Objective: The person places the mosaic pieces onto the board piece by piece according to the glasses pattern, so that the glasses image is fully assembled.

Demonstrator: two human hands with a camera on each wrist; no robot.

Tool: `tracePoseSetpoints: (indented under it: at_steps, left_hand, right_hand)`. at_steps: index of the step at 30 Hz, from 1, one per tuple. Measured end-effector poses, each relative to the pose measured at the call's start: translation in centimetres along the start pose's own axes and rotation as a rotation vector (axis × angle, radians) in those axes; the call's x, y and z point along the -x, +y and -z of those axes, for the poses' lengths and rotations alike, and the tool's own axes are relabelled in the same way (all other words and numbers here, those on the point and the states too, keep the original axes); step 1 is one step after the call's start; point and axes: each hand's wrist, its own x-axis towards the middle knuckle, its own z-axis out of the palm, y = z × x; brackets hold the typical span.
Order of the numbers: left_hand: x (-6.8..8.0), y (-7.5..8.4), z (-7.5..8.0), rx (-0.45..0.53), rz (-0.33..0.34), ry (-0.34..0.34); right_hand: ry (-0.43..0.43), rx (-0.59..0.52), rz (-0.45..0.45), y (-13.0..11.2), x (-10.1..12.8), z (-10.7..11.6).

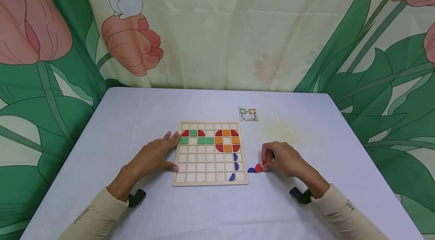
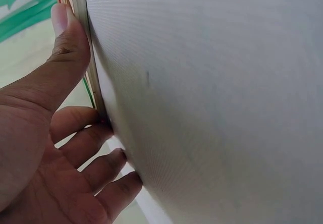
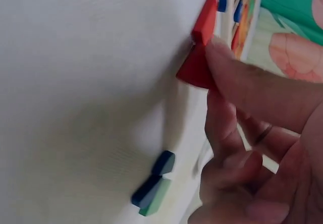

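Observation:
A wooden grid board lies on the table. My left hand rests along its left edge, fingers spread and the thumb on the rim; the left wrist view shows the thumb against the board's side. To the right of the board, my right hand pinches a red quarter-circle piece between thumb and fingers. Next to it are another red piece and a blue half-circle piece. Red, green and orange pieces fill upper cells; several blue half-circles stand in the right-hand cells.
A small pattern card lies behind the board. Dark blue pieces and a green piece lie on the table near my right hand, hidden from the head view. A printed curtain hangs behind the white-covered table.

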Motion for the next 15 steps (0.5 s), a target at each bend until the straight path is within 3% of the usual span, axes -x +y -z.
tracePoseSetpoints:
  at_steps: [8,15]
  left_hand:
    - [0.0,-0.1,0.0,0.003,0.005,-0.002]
    - [0.0,-0.1,0.0,0.004,0.006,-0.003]
  right_hand:
    - [0.027,-0.057,0.11,-0.9,-0.3,0.7]
    - [0.042,-0.155,0.105,-2.9,-1.0,0.2]
